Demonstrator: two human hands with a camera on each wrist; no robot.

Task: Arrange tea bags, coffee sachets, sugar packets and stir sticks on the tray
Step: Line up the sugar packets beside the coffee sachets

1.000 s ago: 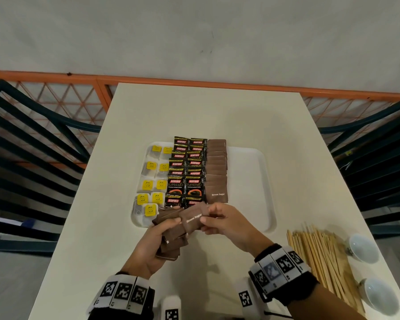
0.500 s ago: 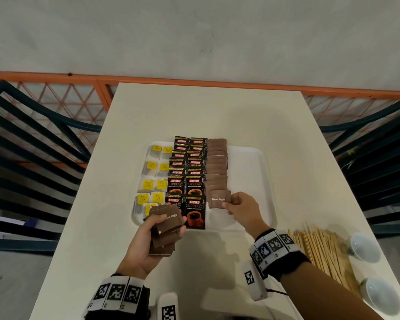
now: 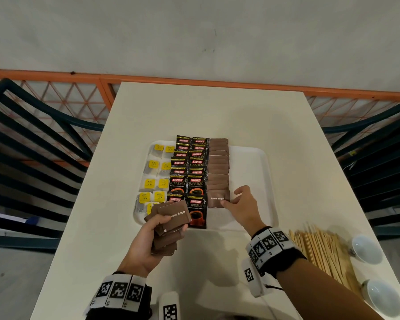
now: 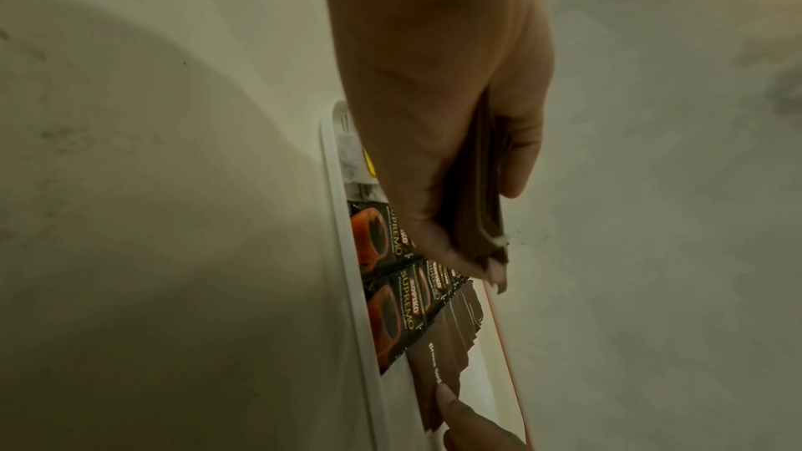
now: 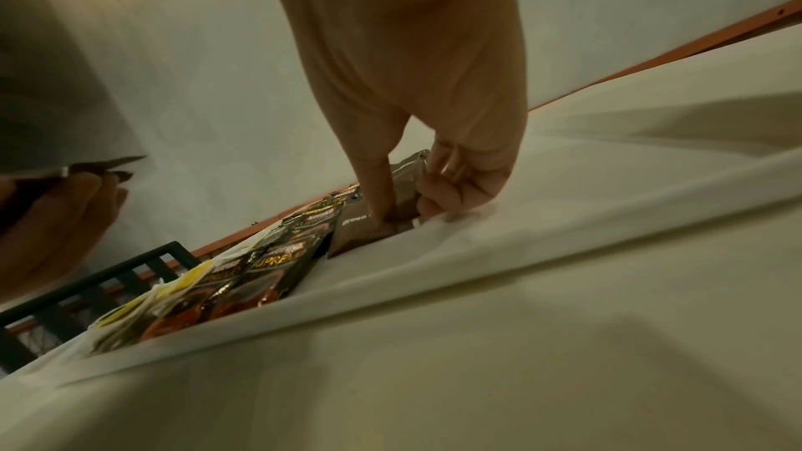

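Note:
A white tray (image 3: 267, 181) holds a column of tea bags (image 3: 154, 179) with yellow tags on its left side. Beside them lie black coffee sachets (image 3: 187, 176), then a row of brown sugar packets (image 3: 218, 167). My right hand (image 3: 231, 197) pinches the right edge of the nearest brown sugar packet (image 3: 217, 199), which lies flat at the front of that row. In the right wrist view its thumb (image 5: 381, 204) presses on that packet (image 5: 360, 228). My left hand (image 3: 174, 224) grips a stack of brown sugar packets (image 3: 171, 218) over the tray's front left corner.
Wooden stir sticks (image 3: 321, 252) lie in a pile on the table to the right of the tray. Two small white bowls (image 3: 365, 249) sit beyond them near the table's right edge. Dark chairs (image 3: 32, 146) flank the table. The tray's right third is bare.
My right hand took one sugar packet from the left hand's stack and carried it forward onto the tray, laying it at the front of the sugar row. The left hand shifted slightly forward.

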